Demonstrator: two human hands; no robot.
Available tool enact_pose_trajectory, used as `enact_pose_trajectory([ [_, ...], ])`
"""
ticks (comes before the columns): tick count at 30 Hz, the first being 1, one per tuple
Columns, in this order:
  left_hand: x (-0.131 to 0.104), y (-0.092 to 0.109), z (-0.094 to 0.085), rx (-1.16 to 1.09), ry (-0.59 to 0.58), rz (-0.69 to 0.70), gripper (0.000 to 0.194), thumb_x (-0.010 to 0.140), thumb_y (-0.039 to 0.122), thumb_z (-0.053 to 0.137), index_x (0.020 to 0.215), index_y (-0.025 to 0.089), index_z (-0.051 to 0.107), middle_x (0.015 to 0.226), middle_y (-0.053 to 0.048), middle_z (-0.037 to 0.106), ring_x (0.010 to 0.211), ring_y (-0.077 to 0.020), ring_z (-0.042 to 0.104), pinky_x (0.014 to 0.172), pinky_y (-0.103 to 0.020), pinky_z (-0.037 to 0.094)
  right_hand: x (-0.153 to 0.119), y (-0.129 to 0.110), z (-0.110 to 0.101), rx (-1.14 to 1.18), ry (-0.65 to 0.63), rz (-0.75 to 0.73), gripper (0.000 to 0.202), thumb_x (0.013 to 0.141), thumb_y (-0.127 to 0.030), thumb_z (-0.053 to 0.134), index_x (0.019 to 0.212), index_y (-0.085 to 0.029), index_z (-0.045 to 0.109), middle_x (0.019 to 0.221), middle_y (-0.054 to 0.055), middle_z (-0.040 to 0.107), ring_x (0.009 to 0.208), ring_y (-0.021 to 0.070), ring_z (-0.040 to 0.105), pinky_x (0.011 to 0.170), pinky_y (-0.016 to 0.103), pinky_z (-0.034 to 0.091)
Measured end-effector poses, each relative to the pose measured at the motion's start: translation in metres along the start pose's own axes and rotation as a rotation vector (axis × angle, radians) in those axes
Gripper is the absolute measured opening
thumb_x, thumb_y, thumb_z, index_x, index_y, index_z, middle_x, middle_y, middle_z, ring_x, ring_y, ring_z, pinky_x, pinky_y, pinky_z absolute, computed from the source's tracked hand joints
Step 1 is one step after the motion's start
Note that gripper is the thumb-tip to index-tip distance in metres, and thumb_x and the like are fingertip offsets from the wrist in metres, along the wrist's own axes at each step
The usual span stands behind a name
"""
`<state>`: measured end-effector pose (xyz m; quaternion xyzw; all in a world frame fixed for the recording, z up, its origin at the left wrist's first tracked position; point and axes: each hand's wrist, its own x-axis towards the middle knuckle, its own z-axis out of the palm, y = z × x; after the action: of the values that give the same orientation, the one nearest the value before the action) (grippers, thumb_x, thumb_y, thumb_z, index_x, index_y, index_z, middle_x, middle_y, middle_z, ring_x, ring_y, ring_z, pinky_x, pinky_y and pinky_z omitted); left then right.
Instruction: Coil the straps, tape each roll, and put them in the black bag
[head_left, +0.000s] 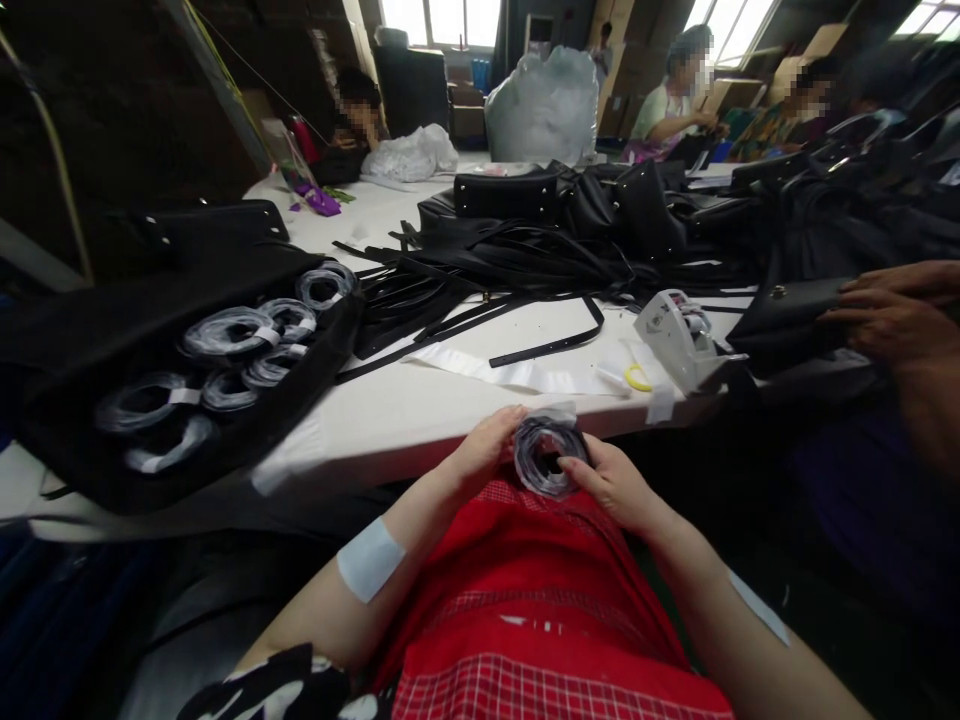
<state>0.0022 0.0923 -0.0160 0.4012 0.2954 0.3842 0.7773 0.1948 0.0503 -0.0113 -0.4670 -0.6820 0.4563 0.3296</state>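
Note:
A coiled bundle (531, 462) of dark and clear strands, with a whitish strip at its top, is held above the red apron (525, 570), close to the table's front edge. My left hand (487, 442) is closed on the coil's left side, fingertips by the strip. On the right side, my right hand (616, 482) grips it with the thumb across the front and the other fingers partly hidden behind. Several similar coils (229, 332) with white bands lie on black material (67, 400) at the left of the table.
Black straps (480, 262) and black bags (506, 195) cover the table's middle and back. A white tape dispenser (675, 335) and yellow-handled scissors (637, 377) lie front right. At the right edge, another person's hands (892, 310) touch a black bag. More people sit behind.

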Motion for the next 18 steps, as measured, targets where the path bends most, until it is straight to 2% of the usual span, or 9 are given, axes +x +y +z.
enact_pose_trajectory([
  [1, -0.001, 0.001, 0.0, 0.145, 0.042, 0.067, 0.048, 0.089, 0.058, 0.05, 0.108, 0.015, 0.064, 0.087, -0.005, 0.066, 0.075, -0.0157, 0.06, 0.072, -0.028, 0.049, -0.002, -0.002, -0.007, -0.091, -0.068, 0.024, 0.036, 0.09, -0.05, 0.056, 0.105, -0.018, 0.065, 0.1, 0.007, 0.071, 0.091, 0.0244, 0.064, 0.084, 0.033, 0.049],
  [3, -0.005, 0.001, 0.002, 0.468, 0.008, 0.207, 0.046, 0.093, 0.055, 0.046, 0.112, 0.018, 0.066, 0.097, -0.007, 0.067, 0.087, -0.0177, 0.061, 0.082, -0.03, 0.048, -0.006, -0.006, -0.015, -0.224, -0.189, 0.091, 0.032, 0.088, -0.048, 0.058, 0.098, -0.018, 0.067, 0.093, 0.006, 0.072, 0.084, 0.024, 0.065, 0.077, 0.032, 0.049],
  [5, -0.007, -0.002, 0.009, 0.749, -0.073, 0.312, 0.043, 0.095, 0.05, 0.043, 0.102, 0.018, 0.071, 0.095, -0.008, 0.068, 0.092, -0.019, 0.06, 0.089, -0.031, 0.045, -0.008, -0.008, -0.015, -0.276, -0.244, 0.134, 0.032, 0.088, -0.047, 0.059, 0.094, -0.017, 0.068, 0.09, 0.005, 0.072, 0.08, 0.0239, 0.065, 0.073, 0.031, 0.048],
  [7, -0.009, -0.008, 0.014, 0.875, -0.053, 0.348, 0.039, 0.095, 0.043, 0.044, 0.094, 0.017, 0.073, 0.091, -0.008, 0.069, 0.09, -0.0188, 0.061, 0.088, -0.03, 0.046, -0.01, -0.007, -0.012, -0.23, -0.242, 0.14, 0.032, 0.087, -0.046, 0.059, 0.097, -0.016, 0.069, 0.092, 0.006, 0.073, 0.082, 0.0244, 0.065, 0.073, 0.03, 0.048],
  [10, -0.009, -0.02, 0.017, 0.82, 0.066, 0.278, 0.037, 0.094, 0.04, 0.046, 0.092, 0.016, 0.073, 0.088, -0.007, 0.07, 0.083, -0.0175, 0.063, 0.081, -0.027, 0.048, -0.012, -0.001, -0.006, -0.09, -0.221, 0.155, 0.034, 0.085, -0.045, 0.061, 0.098, -0.015, 0.07, 0.091, 0.006, 0.073, 0.083, 0.0237, 0.065, 0.074, 0.029, 0.049],
  [12, -0.012, -0.024, 0.016, 0.841, 0.059, 0.23, 0.034, 0.093, 0.038, 0.047, 0.09, 0.015, 0.073, 0.087, -0.007, 0.07, 0.082, -0.0175, 0.063, 0.079, -0.027, 0.047, -0.016, 0.004, -0.002, -0.047, -0.213, 0.181, 0.036, 0.084, -0.046, 0.063, 0.096, -0.013, 0.071, 0.086, 0.005, 0.072, 0.078, 0.0224, 0.064, 0.072, 0.029, 0.049],
  [15, -0.022, -0.025, 0.019, 1.009, -0.098, 0.186, 0.033, 0.094, 0.034, 0.046, 0.093, 0.016, 0.073, 0.088, -0.008, 0.07, 0.084, -0.0186, 0.062, 0.079, -0.027, 0.045, -0.026, 0.011, 0.006, 0.021, -0.219, 0.218, 0.031, 0.081, -0.042, 0.066, 0.092, -0.014, 0.071, 0.082, 0.003, 0.071, 0.076, 0.0206, 0.063, 0.071, 0.028, 0.048],
  [18, -0.028, -0.024, 0.025, 1.096, -0.253, 0.095, 0.032, 0.094, 0.037, 0.046, 0.101, 0.02, 0.072, 0.093, -0.006, 0.072, 0.084, -0.0194, 0.062, 0.076, -0.026, 0.044, -0.032, 0.016, 0.013, 0.163, -0.26, 0.236, 0.019, 0.074, -0.028, 0.068, 0.088, -0.015, 0.072, 0.082, 0.0, 0.071, 0.075, 0.0184, 0.062, 0.07, 0.026, 0.047],
])
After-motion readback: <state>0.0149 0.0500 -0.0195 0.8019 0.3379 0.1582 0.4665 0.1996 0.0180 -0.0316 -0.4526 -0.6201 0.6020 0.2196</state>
